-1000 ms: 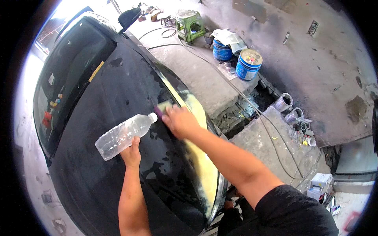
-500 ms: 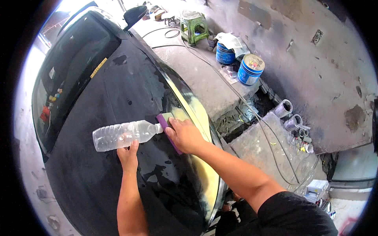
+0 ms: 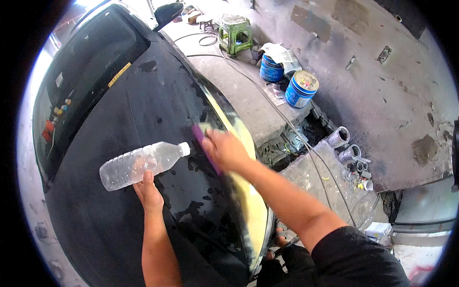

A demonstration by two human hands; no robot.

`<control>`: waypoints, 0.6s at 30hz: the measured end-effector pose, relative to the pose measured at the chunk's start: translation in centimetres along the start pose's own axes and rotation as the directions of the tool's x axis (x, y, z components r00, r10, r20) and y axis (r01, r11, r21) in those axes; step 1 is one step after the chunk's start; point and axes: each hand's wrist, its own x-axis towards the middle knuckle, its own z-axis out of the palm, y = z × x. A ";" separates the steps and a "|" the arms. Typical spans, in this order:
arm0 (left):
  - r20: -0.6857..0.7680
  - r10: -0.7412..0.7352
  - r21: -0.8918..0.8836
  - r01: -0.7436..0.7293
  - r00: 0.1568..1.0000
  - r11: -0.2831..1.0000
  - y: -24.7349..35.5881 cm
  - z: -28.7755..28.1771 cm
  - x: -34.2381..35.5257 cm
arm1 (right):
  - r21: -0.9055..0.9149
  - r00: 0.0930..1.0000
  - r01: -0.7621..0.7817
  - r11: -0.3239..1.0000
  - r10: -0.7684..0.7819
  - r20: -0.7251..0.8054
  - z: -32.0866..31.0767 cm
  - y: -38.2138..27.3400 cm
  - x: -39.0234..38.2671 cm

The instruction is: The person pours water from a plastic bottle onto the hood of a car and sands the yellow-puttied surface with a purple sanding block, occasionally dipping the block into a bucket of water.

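My right hand is bent over a flat purple and pale green block, gripping it, and the block seems to lie on the dull black hood of a car. My left hand is wrapped round a clear, ridged plastic bottle with a white cap, thumb on my side and fingers under it. The bottle is at 9 o'clock from the block, its cap pointing to 2 o'clock, near the block but not touching. To rub well, I think I should hold the block flat, push softly and evenly, and lift the bottle away a bit so they don't bump. Shiny, wet-looking patches at about 7 o'clock from the block may be slippery.

A long yellow patch runs along the curved car edge, from 12 to 5 o'clock around my right hand. The car bends down there, so light rubs seem best, or the block could tip. The most room is on the hood at 11 o'clock, with the big dark windshield at 10. Past the edge, a dark, messy pit is between 2 and 3 o'clock, and a round blue bucket is at 2.
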 end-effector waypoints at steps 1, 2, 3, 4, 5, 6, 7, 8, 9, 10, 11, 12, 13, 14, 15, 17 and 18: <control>0.034 0.000 0.001 0.000 0.999 1.000 0.2 0.5 0.0 | -0.041 0.998 -0.057 0.998 0.058 0.021 -1.1 0.3 2.5; 0.067 0.001 0.003 -0.001 0.998 1.000 0.2 0.8 0.0 | -0.082 0.992 -0.113 0.990 0.117 0.038 -1.9 0.5 4.0; 0.049 -0.008 -0.014 0.009 0.999 1.000 0.0 0.7 0.0 | -0.116 0.999 -0.052 0.992 0.053 0.005 -1.1 0.7 4.1; 0.035 -0.018 -0.044 0.020 0.999 0.999 -0.6 1.1 0.0 | -0.163 0.999 0.003 0.987 -0.009 -0.031 -0.7 1.4 4.1; 0.022 -0.028 -0.075 0.030 0.999 0.997 -0.9 1.4 -0.1 | -0.213 0.995 0.057 0.975 -0.072 -0.063 -0.6 2.1 4.0; 0.008 -0.034 -0.034 0.034 0.999 0.999 -0.5 0.3 -0.2 | -0.036 0.999 0.003 0.999 -0.001 0.045 0.4 0.7 2.4; -0.006 -0.035 -0.009 0.035 0.999 0.999 -0.1 -0.3 -0.2 | -0.046 0.992 0.110 0.993 -0.112 -0.050 1.7 0.4 -0.2; -0.023 -0.040 0.020 0.040 0.999 0.999 0.2 -0.9 -0.2 | 0.012 0.988 0.133 0.991 -0.131 -0.084 1.9 -0.8 -3.0; -0.027 -0.034 0.031 0.035 0.999 0.999 0.2 -0.7 -0.3 | -0.012 0.977 0.144 0.989 -0.144 -0.154 2.3 -0.5 -4.5; -0.028 -0.032 0.040 0.033 0.999 0.999 0.1 -0.4 -0.4 | -0.038 0.962 0.151 0.988 -0.155 -0.223 2.7 0.2 -5.2; -0.024 -0.027 0.052 0.028 0.999 0.998 0.1 0.0 -0.3 | -0.113 0.981 0.100 0.989 -0.117 -0.153 2.2 0.7 -3.9; -0.007 -0.029 0.052 0.029 1.000 0.998 0.2 0.5 -0.2 | -0.188 0.994 0.054 0.981 -0.071 -0.086 1.6 1.4 -1.4; 0.011 -0.033 0.052 0.032 0.999 0.998 0.1 1.1 -0.3 | -0.262 0.999 0.020 0.965 -0.009 0.045 0.3 1.9 1.5; 0.031 -0.030 0.053 0.029 0.999 0.998 0.3 1.6 -0.3 | -0.338 0.999 -0.003 0.941 0.014 0.030 -0.6 2.1 3.6; 0.026 -0.022 0.065 0.020 0.999 0.998 0.1 1.6 -0.3 | -0.373 1.000 -0.026 0.927 0.018 -0.024 -1.0 2.5 4.7; 0.017 -0.004 0.083 0.003 1.000 0.997 -0.3 1.6 -0.1 | -0.416 0.997 -0.013 0.909 -0.018 -0.071 -0.9 3.6 5.0; 0.010 -0.003 0.100 0.002 1.000 0.995 0.1 0.9 -0.2 | -0.329 0.998 0.054 0.943 -0.043 0.041 1.5 3.3 1.2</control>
